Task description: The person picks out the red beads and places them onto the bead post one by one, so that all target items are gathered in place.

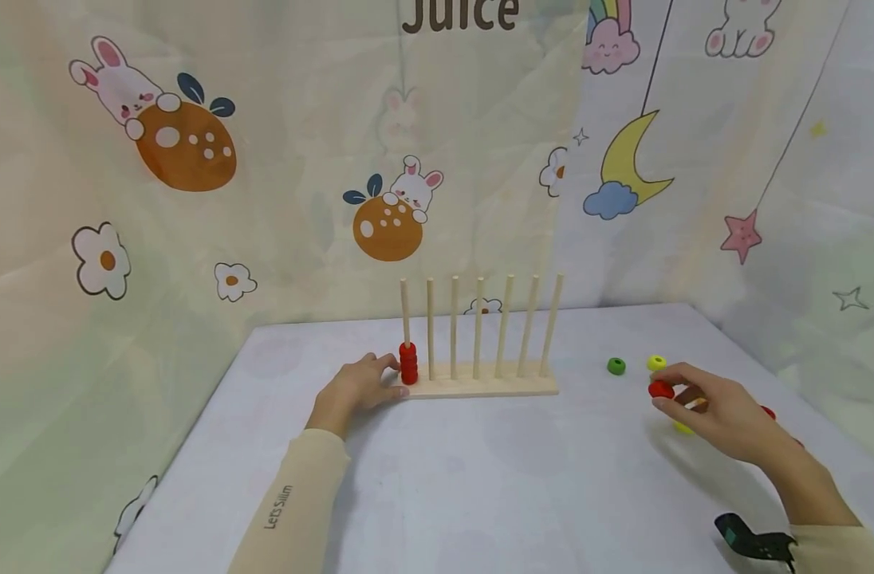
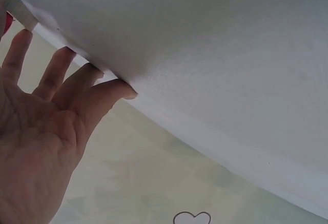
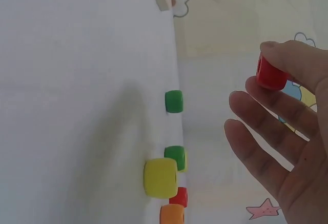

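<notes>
A wooden peg stand [image 1: 480,388] with several upright pegs stands toward the back of the table. Its leftmost peg carries a stack of red beads [image 1: 408,364]. My left hand [image 1: 358,389] grips the stand's left end, thumb at the front corner and fingers beside the red stack. The left wrist view shows a fingertip against the wood, with the other fingers down near the tabletop. At the right, my right hand [image 1: 727,413] pinches one red bead [image 3: 271,74] between thumb and index finger, above the table; its other fingers are spread.
Loose beads lie around the right hand: a green bead [image 1: 616,366], a yellow bead [image 1: 656,363], another yellow bead [image 3: 160,178], an orange bead [image 3: 172,214] and a red bead [image 1: 768,412] partly hidden by the hand. A printed cloth [image 1: 301,199] hangs behind the white table [image 1: 494,478].
</notes>
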`<state>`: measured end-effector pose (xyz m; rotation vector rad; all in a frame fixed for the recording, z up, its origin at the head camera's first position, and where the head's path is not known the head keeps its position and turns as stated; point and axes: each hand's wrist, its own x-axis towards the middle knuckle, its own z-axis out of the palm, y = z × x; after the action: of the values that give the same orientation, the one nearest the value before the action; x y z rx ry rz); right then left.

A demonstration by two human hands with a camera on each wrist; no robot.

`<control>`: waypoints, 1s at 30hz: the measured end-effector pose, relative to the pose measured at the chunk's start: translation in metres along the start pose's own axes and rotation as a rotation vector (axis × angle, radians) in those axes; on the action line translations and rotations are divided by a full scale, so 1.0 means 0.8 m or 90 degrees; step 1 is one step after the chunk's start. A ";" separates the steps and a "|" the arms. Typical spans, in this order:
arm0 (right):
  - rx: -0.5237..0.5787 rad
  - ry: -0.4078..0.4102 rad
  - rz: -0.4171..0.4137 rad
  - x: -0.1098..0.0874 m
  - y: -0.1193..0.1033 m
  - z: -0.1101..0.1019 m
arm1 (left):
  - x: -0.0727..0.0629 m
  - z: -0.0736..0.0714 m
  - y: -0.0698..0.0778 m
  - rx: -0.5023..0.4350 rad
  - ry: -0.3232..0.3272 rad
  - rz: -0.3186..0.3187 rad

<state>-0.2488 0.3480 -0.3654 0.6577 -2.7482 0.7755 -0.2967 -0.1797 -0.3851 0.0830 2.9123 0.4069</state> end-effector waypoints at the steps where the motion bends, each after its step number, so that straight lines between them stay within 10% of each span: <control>1: 0.001 0.009 -0.009 0.003 -0.002 0.000 | 0.000 0.000 0.000 0.001 0.001 0.001; 30: 0.066 0.077 -0.155 0.066 -0.076 0.040 | -0.004 0.003 -0.003 0.004 0.014 0.011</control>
<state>-0.2690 0.2657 -0.3485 0.9145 -2.4734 0.8732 -0.2934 -0.1813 -0.3875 0.1057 2.9367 0.4034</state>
